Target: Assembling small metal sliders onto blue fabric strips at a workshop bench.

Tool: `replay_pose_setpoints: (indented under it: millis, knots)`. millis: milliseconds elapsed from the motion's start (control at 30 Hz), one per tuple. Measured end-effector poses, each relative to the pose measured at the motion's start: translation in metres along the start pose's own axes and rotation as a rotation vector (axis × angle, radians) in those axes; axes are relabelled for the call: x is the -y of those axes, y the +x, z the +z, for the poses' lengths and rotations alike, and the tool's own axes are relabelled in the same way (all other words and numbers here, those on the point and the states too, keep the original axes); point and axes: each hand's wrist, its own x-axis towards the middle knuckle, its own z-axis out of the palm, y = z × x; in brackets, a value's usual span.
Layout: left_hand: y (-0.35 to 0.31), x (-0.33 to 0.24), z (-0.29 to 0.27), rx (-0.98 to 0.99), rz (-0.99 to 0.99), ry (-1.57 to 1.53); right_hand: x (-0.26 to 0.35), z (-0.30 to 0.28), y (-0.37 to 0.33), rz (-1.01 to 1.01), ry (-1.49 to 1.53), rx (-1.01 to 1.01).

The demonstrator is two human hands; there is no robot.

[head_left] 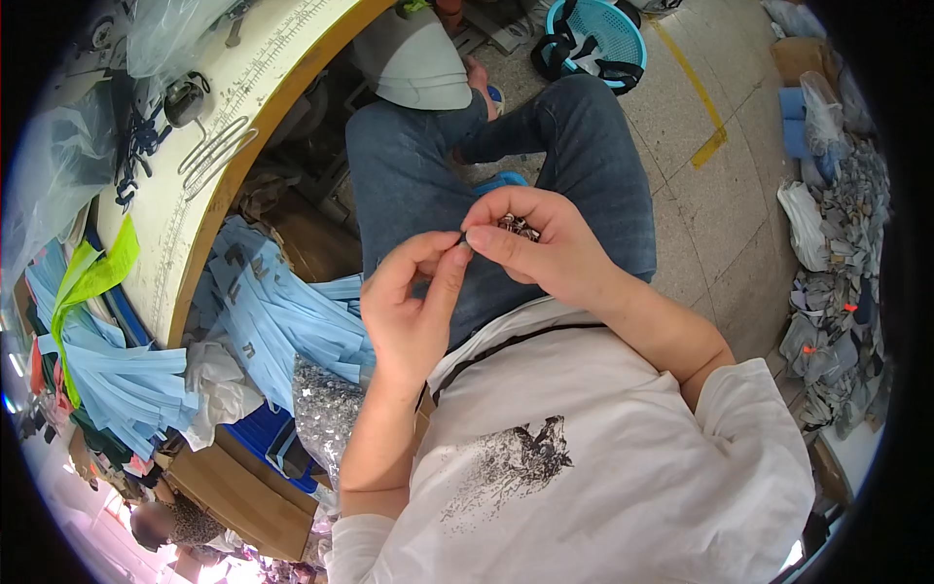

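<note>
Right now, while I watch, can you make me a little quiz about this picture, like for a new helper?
1. Which hand cradles the shiny metal pieces: the left hand or the right hand?
2. True or false: the turquoise basket stands on the floor.
3. Fill in: the small piece at both hands' fingertips looks ____ in shade.

Key: 1. right hand; 2. true; 3. dark.

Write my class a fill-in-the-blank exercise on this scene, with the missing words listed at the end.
1. The left hand and right hand meet around a small dark piece at their ____.
2. Small shiny pieces sit in the curled fingers of the ____ hand.
3. The line on the floor is ____.
4. Pale blue strips are on the person's ____ side.

Missing words: fingertips; right; yellow; left.
</note>
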Motion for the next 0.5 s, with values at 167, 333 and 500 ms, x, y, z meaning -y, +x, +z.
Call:
replay_pose_setpoints:
  millis: [167, 333, 500]
  knots:
    - [-0.0007, -0.0018, -0.002, -0.005, -0.048, -0.026, -0.0006, 0.0011, 0.0029, -0.025, -0.072, 0.013]
    - [-0.0016, -0.0036, -0.0013, 0.005, -0.079, -0.049, -0.0021, -0.0018, 0.003, -0.1, -0.15, 0.003]
    - [-0.0021, -0.0075, -0.0011, 0.01, -0.128, -0.123, -0.0046, -0.0047, 0.0055, -0.107, -0.144, 0.026]
